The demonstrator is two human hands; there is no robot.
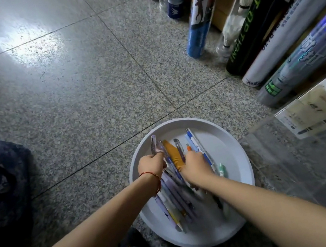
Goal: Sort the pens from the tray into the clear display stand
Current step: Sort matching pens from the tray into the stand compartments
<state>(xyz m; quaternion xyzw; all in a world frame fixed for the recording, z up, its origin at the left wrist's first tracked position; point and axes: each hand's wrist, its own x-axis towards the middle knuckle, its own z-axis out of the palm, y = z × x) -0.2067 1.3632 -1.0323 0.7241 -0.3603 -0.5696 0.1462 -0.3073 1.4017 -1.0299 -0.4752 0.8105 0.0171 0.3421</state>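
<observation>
Hands (pixel 151 164) (pixel 194 166) grip pens (pixel 176 199) in tray (pixel 227 149) on speckled floor (pixel 87 93) by shuttlecock tubes (pixel 203 16)

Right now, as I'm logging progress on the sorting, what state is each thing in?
tray: on the floor, loaded.
pens: heaped in it, unsorted.
left hand: grips a few pens.
right hand: down in the pile, grip hidden.
clear display stand: beside the tray, no pens seen in near part.
capped tube: standing, lid on.
</observation>
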